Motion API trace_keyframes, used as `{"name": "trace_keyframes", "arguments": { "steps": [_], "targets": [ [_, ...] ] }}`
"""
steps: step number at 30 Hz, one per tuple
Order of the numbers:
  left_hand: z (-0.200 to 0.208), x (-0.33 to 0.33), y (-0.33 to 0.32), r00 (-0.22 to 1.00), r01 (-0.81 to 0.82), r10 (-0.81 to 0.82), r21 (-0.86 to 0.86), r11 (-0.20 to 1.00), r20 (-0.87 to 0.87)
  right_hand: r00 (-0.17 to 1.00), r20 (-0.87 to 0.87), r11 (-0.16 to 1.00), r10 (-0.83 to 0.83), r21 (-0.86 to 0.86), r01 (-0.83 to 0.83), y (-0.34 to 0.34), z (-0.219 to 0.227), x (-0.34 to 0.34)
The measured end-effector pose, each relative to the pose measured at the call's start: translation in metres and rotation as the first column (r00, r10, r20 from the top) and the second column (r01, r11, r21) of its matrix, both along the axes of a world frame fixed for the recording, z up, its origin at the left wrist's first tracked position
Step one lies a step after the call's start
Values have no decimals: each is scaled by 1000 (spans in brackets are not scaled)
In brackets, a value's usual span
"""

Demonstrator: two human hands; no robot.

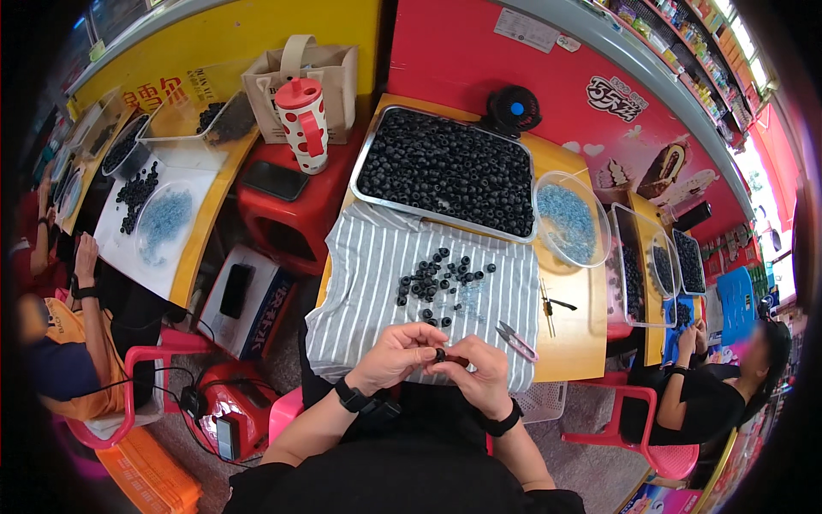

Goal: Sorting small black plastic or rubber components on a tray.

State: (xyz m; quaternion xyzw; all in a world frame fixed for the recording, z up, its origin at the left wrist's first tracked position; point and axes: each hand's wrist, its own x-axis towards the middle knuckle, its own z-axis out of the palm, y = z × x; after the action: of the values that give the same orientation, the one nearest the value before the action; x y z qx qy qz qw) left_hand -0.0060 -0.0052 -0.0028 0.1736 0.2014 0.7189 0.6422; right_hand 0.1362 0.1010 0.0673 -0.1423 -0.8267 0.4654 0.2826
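Yellow wall panels (197, 43) gave way to red ones (445, 51) toward the right, as I watched remotely through the head camera; at far left a co-worker's hand (86, 255) showed near loose black parts on a white sheet (111, 242); next came a red stool (265, 214) bearing a spotted tumbler (301, 141) and a dark phone (274, 180); then my own bench (574, 343), with a metal tray (366, 154) full of black pieces and, on the near side, a striped cloth (351, 283) holding a small scattered group (428, 287) of them.

My left hand (396, 355) pinched one black piece (440, 354) just above the cloth's near edge; my right hand (481, 364) gripped it from the other side, fingertips nearly meeting.

Pink-handled snips (517, 341) lay to the right, unused; beyond stood a clear round tub (602, 248) of bluish bits; farther right sat another co-worker (736, 385).

I judged this single piece to be midway through handling; the tray held far more than the cloth; which pieces were finished and which remained, I could not tell.
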Motion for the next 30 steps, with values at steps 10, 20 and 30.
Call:
{"name": "trace_keyframes", "arguments": {
  "steps": [10, 20, 30],
  "targets": [
    [0, -1, -1, 999, 1, -3, -35, 999, -33, 1000, -24, 993, -12, 119, 14, -6, 2, 1],
    [-3, 2, -2, 998, -32, 32, 3, 999, -49, 998, -31, 998, -55, -13, 55, -11, -13, 3],
    [9, 0, 1, 998, -46, 47, 21, 999, -41, 997, 59, 989, 46, 134, -54, -2, -9, -1]
  ]
}}
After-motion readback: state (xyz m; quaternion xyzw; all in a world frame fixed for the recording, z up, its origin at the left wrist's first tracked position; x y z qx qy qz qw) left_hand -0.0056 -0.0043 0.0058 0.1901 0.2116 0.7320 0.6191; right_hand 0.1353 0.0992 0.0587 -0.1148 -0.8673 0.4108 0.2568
